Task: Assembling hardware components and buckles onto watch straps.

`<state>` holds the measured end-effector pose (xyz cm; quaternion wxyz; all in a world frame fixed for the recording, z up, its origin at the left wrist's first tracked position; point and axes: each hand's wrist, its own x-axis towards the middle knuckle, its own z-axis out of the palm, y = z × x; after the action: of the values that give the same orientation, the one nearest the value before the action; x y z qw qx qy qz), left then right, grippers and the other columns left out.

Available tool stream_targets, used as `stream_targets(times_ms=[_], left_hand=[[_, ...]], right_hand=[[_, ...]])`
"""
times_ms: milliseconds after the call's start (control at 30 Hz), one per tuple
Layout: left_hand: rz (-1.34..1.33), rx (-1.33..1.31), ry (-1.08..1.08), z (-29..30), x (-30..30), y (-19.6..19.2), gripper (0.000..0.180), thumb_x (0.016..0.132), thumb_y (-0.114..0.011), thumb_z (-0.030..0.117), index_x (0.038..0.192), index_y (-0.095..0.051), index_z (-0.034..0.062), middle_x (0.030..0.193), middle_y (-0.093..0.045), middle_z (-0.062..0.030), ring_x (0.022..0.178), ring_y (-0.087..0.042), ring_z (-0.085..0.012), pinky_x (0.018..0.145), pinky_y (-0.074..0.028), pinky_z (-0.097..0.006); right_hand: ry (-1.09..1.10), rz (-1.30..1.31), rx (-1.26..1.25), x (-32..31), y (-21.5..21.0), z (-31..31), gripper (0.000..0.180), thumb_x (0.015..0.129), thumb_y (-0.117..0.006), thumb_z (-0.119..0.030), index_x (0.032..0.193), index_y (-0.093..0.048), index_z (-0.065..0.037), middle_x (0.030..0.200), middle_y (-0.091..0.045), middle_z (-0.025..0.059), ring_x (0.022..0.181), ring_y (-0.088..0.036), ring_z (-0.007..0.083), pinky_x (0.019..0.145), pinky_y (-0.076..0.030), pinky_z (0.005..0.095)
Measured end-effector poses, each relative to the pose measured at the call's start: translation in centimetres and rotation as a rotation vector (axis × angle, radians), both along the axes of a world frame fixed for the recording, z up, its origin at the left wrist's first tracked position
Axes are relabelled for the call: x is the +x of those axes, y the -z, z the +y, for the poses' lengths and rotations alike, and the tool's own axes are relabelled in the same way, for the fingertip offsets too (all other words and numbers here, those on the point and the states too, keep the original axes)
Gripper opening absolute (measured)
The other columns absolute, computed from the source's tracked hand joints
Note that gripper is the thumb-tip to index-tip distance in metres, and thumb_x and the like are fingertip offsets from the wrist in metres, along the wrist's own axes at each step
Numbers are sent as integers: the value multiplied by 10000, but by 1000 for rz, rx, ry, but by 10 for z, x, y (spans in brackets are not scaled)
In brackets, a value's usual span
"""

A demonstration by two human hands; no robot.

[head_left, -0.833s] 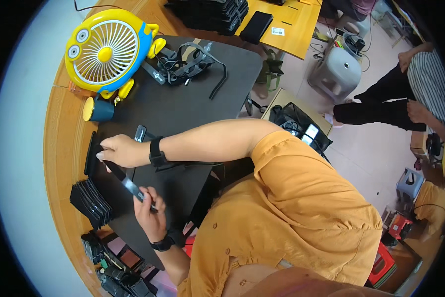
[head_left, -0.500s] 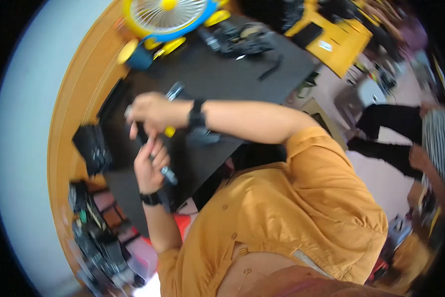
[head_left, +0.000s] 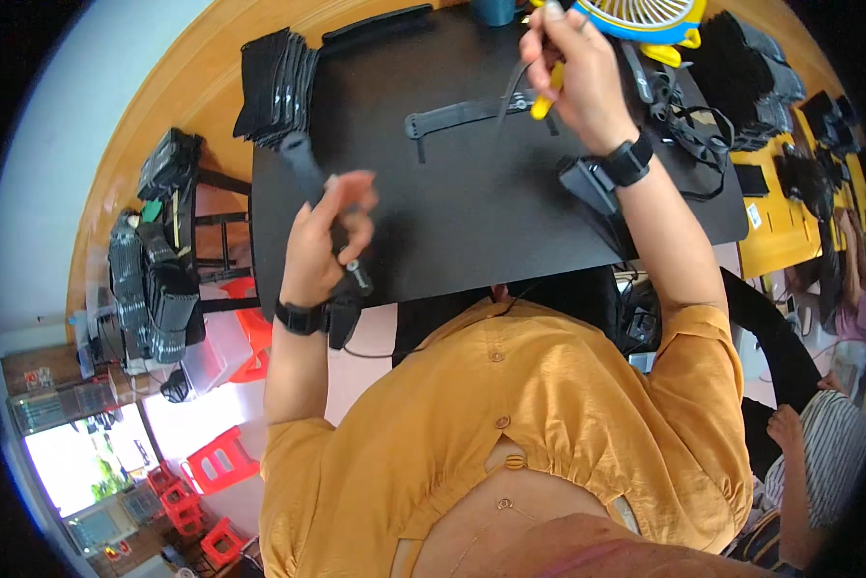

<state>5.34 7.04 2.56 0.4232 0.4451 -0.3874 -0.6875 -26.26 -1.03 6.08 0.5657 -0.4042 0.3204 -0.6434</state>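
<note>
My left hand (head_left: 329,236), slightly blurred, is closed around a dark grey strap (head_left: 303,159). One rounded end sticks up past my fingers; the other hangs below with pale marks on it. Up near the fan, my right hand (head_left: 579,77) pinches a small yellow tool (head_left: 547,93), mostly hidden by the fingers. A thin black strip (head_left: 503,116) hangs down beside that hand. Between my hands, another dark strap (head_left: 462,118) lies flat across the black table (head_left: 452,212). Both wrists wear black bands.
Stacked black straps (head_left: 277,87) stand at the far left of the table. A blue and yellow fan (head_left: 645,29), a blue cup (head_left: 493,12) and tangled black straps (head_left: 698,130) are at the back and right. A grey block-like item (head_left: 587,185) sits by my right wrist.
My hands were close together at the table's left side; now they are far apart, the right one up by the fan. The view has swung round, and the strap stays in my left hand.
</note>
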Motion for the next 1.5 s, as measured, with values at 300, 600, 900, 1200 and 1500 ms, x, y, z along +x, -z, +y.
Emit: stream_targets(times_ms=[300,600,900,1200,1500], left_hand=[[-309,-161,371,-23,-48,-2,451,1012,-516,330,1331,-515,11,1025,-662,-48,505,-468,-49,416,-301,-170],[-329,-143,351,-54,-35,-8,310,946,-607,181,1193,-596,-7,645,-498,43,518,-414,-36,459,-297,-196],[-548,-289,328,-83,-44,-12,268,951,-589,165,1182,-631,36,647,-481,60,536,-414,-28,473,-303,-191],[-695,-195,251,-100,-28,13,178,923,-652,235,933,-676,59,588,-520,51,470,-440,-31,426,-308,-193],[-867,-157,255,-103,-36,21,336,842,-738,343,888,-666,17,574,-599,-41,488,-585,-110,466,-446,-247]], right_hand=[[-255,227,-199,18,23,13,309,1036,-445,-378,976,-550,-94,777,-602,24,500,-487,43,433,-312,171],[-107,573,-20,-23,43,2,237,1004,-513,-275,1021,-642,-77,804,-676,18,536,-541,42,447,-348,170],[-137,530,134,-39,53,-25,192,978,-590,-205,1112,-628,-73,948,-706,61,572,-558,13,454,-380,141],[-318,865,225,-47,51,-20,217,957,-635,-202,1114,-655,-54,747,-645,-13,583,-557,16,466,-384,142],[-335,1044,418,-59,58,-24,178,925,-684,-252,889,-638,-84,680,-566,-59,496,-468,5,425,-303,163]])
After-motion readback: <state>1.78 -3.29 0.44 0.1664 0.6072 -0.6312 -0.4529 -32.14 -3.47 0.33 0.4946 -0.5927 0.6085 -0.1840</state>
